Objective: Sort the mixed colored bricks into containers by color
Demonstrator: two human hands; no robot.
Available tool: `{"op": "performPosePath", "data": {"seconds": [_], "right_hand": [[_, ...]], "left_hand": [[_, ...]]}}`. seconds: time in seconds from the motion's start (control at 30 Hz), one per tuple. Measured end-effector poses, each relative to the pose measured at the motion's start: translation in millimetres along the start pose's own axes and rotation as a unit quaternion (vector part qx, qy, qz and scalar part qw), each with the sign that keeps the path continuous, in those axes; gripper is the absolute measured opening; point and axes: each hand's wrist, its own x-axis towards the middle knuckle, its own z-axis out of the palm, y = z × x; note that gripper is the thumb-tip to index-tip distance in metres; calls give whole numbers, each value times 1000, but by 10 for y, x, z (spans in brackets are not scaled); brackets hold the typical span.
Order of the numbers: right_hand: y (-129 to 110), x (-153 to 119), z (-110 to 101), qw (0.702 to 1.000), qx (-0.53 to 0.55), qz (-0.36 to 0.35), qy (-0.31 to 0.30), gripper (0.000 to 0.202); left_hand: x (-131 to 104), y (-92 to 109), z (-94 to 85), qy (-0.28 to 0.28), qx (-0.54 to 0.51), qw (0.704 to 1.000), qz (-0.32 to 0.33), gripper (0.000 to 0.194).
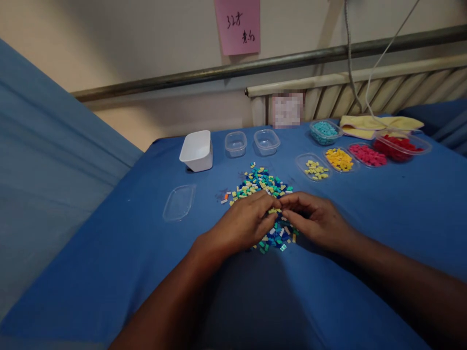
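A loose pile of small blue, green, yellow and white pieces (260, 178) lies in the middle of the blue-covered table (146, 272). Over its left part is my left hand (250, 218), thumb and fingers drawn together near a pale yellow piece. My right hand (315, 218) comes in from the right, its thumb and fingertips pinched close to the left fingertips. What either hand grips is too small and hidden to name. A lid-like clear tray (316, 167) with pale yellow pieces stands beyond my right hand.
A white tub (197, 150), two clear containers (235, 144) and a clear lid (179, 203) lie left and behind. Containers of turquoise (324, 132), orange-yellow (339, 159), pink (367, 154) and red pieces (399, 147) stand back right by a yellow cloth (355, 125). A radiator (328, 99) is behind.
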Motion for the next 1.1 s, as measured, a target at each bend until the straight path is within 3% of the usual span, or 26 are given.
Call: {"op": "performPosePath", "data": {"seconds": [0.43, 0.57, 0.7, 0.83, 0.93, 1.0, 1.1], "right_hand": [[25, 78, -92, 974, 168, 141, -58, 29], [-31, 72, -155, 963, 206, 156, -76, 32], [-54, 93, -194, 956, 230, 169, -65, 33], [-34, 139, -289, 980, 142, 140, -14, 31], [38, 223, -497, 995, -18, 74, 66, 25], [121, 319, -688, 982, -153, 22, 113, 22], [285, 507, -953, 933, -336, -27, 124, 21]], "left_hand": [[-5, -9, 118, 32, 100, 993, 57, 29], [14, -9, 123, 66, 25, 992, 107, 22], [33, 14, 160, 98, -36, 989, 106, 16], [22, -75, 88, 144, -16, 988, 62, 19], [-13, -263, -16, 202, 30, 979, -2, 20], [-43, -385, -54, 198, 59, 978, -27, 20], [-64, -465, -27, 137, 102, 985, -23, 22]]}}
